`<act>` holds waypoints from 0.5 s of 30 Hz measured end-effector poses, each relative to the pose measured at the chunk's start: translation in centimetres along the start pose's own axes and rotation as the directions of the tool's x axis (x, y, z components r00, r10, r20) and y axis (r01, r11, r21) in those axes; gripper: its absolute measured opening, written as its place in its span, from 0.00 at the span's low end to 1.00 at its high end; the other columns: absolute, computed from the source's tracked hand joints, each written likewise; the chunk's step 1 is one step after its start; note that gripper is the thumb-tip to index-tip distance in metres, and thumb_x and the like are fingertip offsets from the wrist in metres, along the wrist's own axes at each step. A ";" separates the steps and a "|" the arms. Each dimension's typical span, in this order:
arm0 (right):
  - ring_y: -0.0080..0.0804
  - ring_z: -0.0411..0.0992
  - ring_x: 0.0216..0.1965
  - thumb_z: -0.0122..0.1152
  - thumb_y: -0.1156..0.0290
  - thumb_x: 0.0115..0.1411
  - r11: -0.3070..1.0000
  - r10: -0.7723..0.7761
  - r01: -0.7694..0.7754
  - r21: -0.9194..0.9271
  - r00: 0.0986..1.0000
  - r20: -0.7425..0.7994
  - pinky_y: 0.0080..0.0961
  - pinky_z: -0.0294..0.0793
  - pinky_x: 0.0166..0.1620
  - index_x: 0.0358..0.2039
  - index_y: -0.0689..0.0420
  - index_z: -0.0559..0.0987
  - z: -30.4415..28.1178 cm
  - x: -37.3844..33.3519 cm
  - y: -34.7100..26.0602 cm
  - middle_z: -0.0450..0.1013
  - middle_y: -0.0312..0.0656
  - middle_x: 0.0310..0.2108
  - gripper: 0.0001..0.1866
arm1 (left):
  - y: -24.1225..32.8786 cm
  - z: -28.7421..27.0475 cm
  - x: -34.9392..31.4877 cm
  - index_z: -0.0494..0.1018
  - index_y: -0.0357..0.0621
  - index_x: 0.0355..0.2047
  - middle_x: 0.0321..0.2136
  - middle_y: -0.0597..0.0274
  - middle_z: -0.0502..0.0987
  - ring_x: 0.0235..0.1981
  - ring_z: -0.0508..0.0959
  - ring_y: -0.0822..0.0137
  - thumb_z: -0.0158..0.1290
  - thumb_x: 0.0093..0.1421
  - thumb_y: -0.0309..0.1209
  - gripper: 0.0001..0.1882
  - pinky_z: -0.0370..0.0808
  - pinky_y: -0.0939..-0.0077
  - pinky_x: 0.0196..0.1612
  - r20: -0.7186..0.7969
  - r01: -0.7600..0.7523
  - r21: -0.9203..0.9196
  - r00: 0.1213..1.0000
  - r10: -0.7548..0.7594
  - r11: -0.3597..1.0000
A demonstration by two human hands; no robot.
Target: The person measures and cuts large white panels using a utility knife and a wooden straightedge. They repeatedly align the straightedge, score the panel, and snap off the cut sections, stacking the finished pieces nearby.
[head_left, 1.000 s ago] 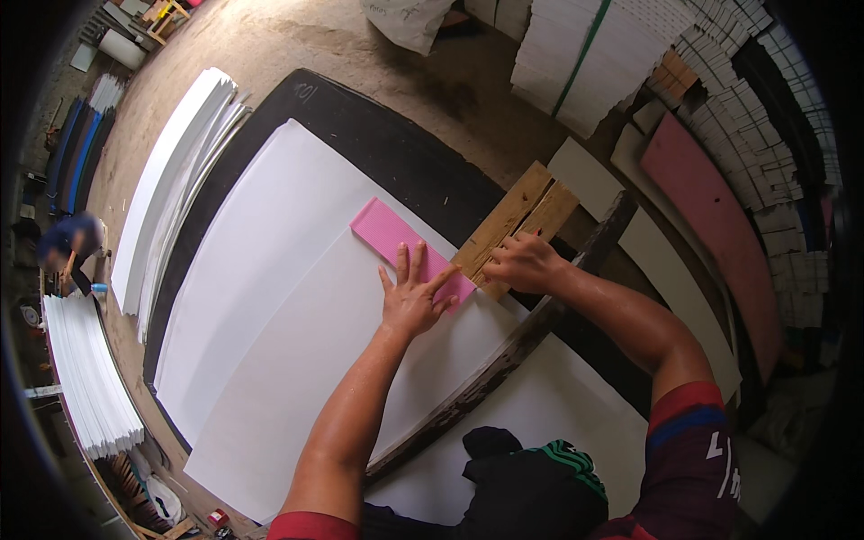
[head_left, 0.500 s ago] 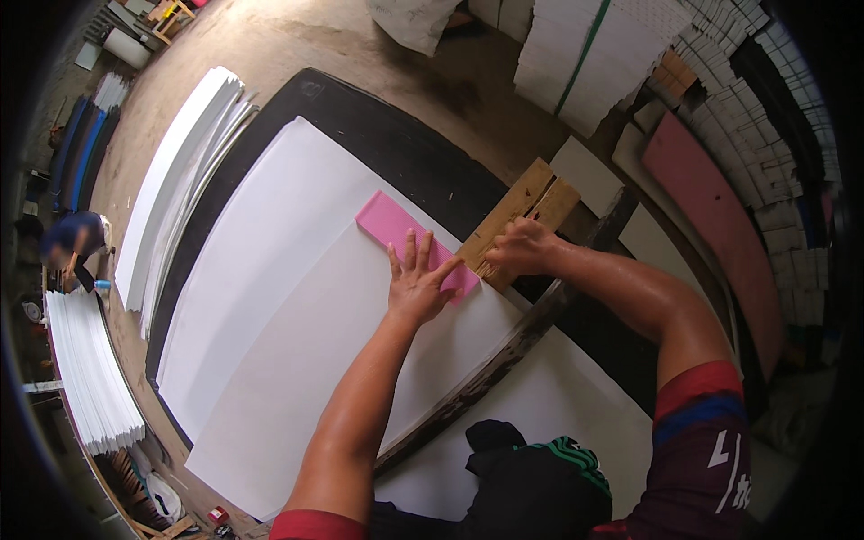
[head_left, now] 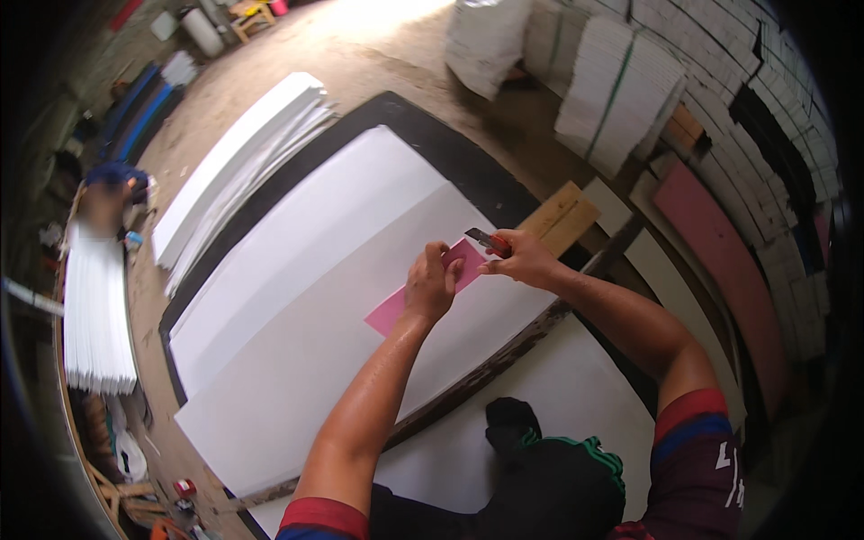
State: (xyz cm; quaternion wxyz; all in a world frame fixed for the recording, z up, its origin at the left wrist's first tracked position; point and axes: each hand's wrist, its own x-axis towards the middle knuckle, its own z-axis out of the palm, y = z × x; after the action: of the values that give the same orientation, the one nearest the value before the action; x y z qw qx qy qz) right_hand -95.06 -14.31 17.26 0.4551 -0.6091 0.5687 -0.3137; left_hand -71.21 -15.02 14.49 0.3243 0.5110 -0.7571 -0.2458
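My left hand (head_left: 432,286) is closed on a pink rectangular strip (head_left: 394,311), apparently foam, fingers curled over its upper edge. The strip slants across a large white sheet (head_left: 297,378). Close to the strip's right end, my right hand (head_left: 526,261) grips a red-handled utility knife (head_left: 489,241) with its dark blade out, pointing up and left. Beyond the right hand lies a wooden board (head_left: 565,216), partly hidden by that hand. Beneath the stacked white sheets is a black base sheet (head_left: 423,126).
A dark, worn bar (head_left: 468,382) runs diagonally in front of me over the white sheets. White strips (head_left: 238,157) lie stacked left. A person (head_left: 108,198) works at far left beside another white stack (head_left: 97,315). A pink panel (head_left: 715,261) and wrapped white bundles (head_left: 621,90) stand right.
The pink strip has been turned and lifted at its right end, with my left hand now gripping rather than pressing it. My right hand has left the wooden board, and the knife now shows plainly.
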 end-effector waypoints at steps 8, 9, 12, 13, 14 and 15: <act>0.14 0.65 0.19 0.79 0.68 0.61 0.963 -0.268 0.261 0.065 0.951 0.154 0.19 0.65 0.20 0.36 0.57 0.84 12.3 -3.3 -22.0 0.71 0.26 0.22 0.11 | 2.3 -24.8 -17.8 0.78 0.44 0.54 0.40 0.48 0.86 0.40 0.87 0.49 0.62 0.68 0.41 0.20 0.81 0.56 0.45 -0.336 0.257 -0.085 0.902 -0.271 0.963; 0.15 0.65 0.19 0.79 0.68 0.61 0.961 -0.278 0.274 0.045 0.946 0.165 0.20 0.65 0.20 0.36 0.58 0.84 14.2 -4.2 -25.2 0.71 0.27 0.22 0.11 | 2.4 -27.9 -21.5 0.81 0.43 0.51 0.39 0.50 0.87 0.40 0.87 0.54 0.63 0.68 0.46 0.21 0.81 0.60 0.45 -0.393 0.311 -0.064 0.865 -0.311 0.948; 0.20 0.68 0.20 0.78 0.65 0.61 0.948 -0.305 0.317 0.005 0.908 0.288 0.25 0.69 0.23 0.41 0.61 0.85 21.1 -7.6 -33.6 0.74 0.33 0.24 0.15 | 2.4 -35.2 -33.6 0.81 0.43 0.51 0.39 0.52 0.88 0.39 0.87 0.57 0.62 0.69 0.47 0.21 0.80 0.63 0.44 -0.496 0.496 -0.096 0.728 -0.473 0.863; 0.20 0.68 0.21 0.77 0.65 0.61 0.931 -0.350 0.363 0.023 0.877 0.328 0.25 0.69 0.23 0.41 0.61 0.85 23.5 -8.8 -36.1 0.73 0.33 0.25 0.15 | 2.4 -36.9 -37.3 0.81 0.44 0.51 0.38 0.55 0.88 0.37 0.87 0.60 0.62 0.69 0.48 0.21 0.80 0.65 0.42 -0.547 0.507 -0.120 0.684 -0.482 0.854; 0.20 0.68 0.21 0.77 0.64 0.61 0.926 -0.358 0.376 0.028 0.854 0.377 0.25 0.69 0.23 0.41 0.61 0.85 26.2 -10.0 -38.2 0.73 0.33 0.25 0.14 | 2.3 -38.6 -40.8 0.81 0.42 0.51 0.37 0.55 0.88 0.36 0.86 0.61 0.63 0.69 0.47 0.21 0.80 0.66 0.42 -0.572 0.535 -0.141 0.643 -0.510 0.833; 0.20 0.68 0.21 0.77 0.64 0.62 0.920 -0.365 0.390 0.030 0.830 0.421 0.25 0.69 0.23 0.41 0.61 0.85 28.8 -11.0 -40.2 0.73 0.33 0.25 0.14 | 1.9 -40.1 -43.7 0.81 0.41 0.50 0.37 0.54 0.87 0.36 0.86 0.63 0.64 0.68 0.45 0.21 0.80 0.67 0.41 -0.586 0.568 -0.177 0.595 -0.550 0.804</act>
State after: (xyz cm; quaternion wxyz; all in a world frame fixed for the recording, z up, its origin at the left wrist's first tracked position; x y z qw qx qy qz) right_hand -54.49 -0.34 44.18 0.4777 -0.7749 0.3350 -0.2432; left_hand -30.94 24.83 32.11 0.4502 0.7773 -0.4148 -0.1451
